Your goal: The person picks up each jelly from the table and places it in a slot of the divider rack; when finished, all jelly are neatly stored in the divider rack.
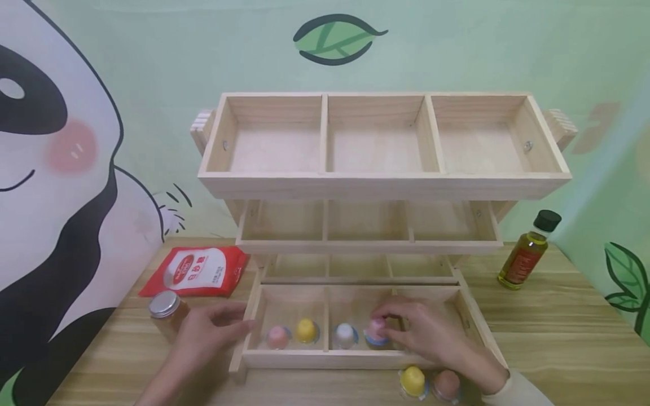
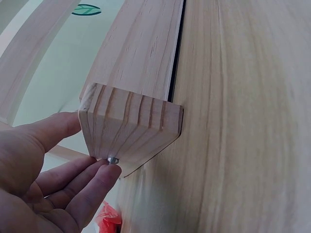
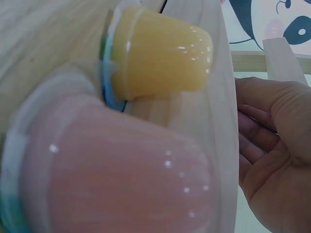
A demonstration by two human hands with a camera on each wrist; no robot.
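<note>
My right hand (image 1: 424,327) reaches into the bottom tray of a wooden tiered rack (image 1: 284,359) and pinches a pink jelly cup (image 1: 377,329) in the middle compartment. Beside it sits a white jelly cup (image 1: 346,335). The left compartment holds another pink jelly cup (image 1: 277,336) and a yellow one (image 1: 307,330). In the right wrist view the tray wall hides my right fingertips. My left hand (image 1: 210,332) grips the rack's lower left side; the left wrist view shows thumb and fingers around a wooden end piece (image 2: 131,116) with a bolt.
A yellow jelly cup (image 1: 413,381) and a pink one (image 1: 447,385) stand on the table before the tray. At left lie a red-and-white packet (image 1: 198,270) and a silver-lidded jar (image 1: 165,307). An oil bottle (image 1: 525,254) stands at right. Upper tiers overhang the tray.
</note>
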